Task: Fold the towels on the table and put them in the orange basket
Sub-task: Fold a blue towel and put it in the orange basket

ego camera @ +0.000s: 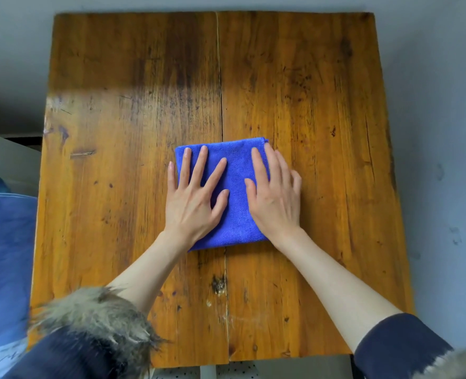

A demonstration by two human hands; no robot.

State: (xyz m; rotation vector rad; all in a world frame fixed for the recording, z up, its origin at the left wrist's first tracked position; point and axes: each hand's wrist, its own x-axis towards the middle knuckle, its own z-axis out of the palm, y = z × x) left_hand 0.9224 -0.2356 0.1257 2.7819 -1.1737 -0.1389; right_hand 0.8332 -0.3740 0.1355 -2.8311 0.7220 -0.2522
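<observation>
Flat palms on towel (236, 192) (lengthwise away)

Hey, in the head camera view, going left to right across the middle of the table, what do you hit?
Bare wood of the table → left hand pressing flat on the blue towel → the uncovered strip of towel between the hands → right hand, flat on the towel's right edge → bare wood again.
</observation>
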